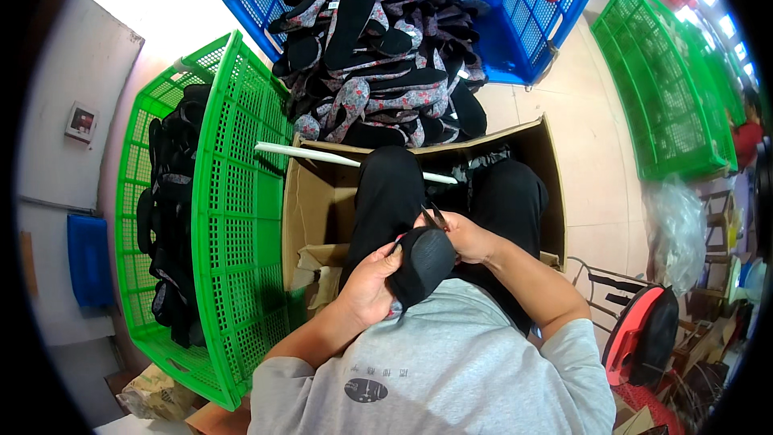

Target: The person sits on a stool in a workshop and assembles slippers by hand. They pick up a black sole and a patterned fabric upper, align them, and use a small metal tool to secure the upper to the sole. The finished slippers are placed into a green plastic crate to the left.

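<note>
My left hand (372,283) grips a black slipper (424,267) over my lap, its ridged black sole end turned up toward me. A bit of red and some patterned cloth show at its edge, by the left fingers. At the slipper's far side my right hand (465,237) is closed on a pair of dark thread snips (432,217). The snips' two pointed blades stand apart and point away from me. The right fingertips are partly hidden behind the slipper.
Before my knees stands an open cardboard box (318,193) with a white strip (310,153) across it. Beyond it, floral slippers (386,97) heap out of a blue crate (515,40). A green crate (241,217) of black slippers is left, another green crate (664,80) far right.
</note>
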### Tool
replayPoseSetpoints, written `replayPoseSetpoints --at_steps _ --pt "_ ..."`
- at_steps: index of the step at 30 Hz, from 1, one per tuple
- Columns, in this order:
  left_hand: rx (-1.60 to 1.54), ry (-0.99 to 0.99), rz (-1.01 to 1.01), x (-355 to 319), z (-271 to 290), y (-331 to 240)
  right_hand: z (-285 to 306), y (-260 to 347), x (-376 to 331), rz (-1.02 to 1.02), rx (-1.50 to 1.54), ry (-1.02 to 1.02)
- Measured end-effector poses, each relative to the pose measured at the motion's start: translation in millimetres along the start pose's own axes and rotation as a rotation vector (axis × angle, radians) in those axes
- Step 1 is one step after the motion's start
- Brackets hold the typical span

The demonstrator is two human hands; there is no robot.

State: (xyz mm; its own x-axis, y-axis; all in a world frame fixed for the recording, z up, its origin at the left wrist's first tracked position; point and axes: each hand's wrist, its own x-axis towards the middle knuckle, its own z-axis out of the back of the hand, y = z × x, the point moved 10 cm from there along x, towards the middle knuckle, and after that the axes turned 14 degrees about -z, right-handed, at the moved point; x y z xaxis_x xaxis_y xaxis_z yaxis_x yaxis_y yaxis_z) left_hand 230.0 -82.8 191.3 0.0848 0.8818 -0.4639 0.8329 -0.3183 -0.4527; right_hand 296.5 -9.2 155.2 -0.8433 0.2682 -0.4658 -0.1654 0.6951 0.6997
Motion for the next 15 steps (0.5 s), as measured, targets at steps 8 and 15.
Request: replayPoseSetpoints --at_steps 8,15 --pt "-0.166 0.246 0.14 19 -10 26 8 -22 32 0.068 0.29 0.157" --pt "-0.094 0.317 0.057 28 -19 26 17 -8 37 0.193 0.173 0.01"
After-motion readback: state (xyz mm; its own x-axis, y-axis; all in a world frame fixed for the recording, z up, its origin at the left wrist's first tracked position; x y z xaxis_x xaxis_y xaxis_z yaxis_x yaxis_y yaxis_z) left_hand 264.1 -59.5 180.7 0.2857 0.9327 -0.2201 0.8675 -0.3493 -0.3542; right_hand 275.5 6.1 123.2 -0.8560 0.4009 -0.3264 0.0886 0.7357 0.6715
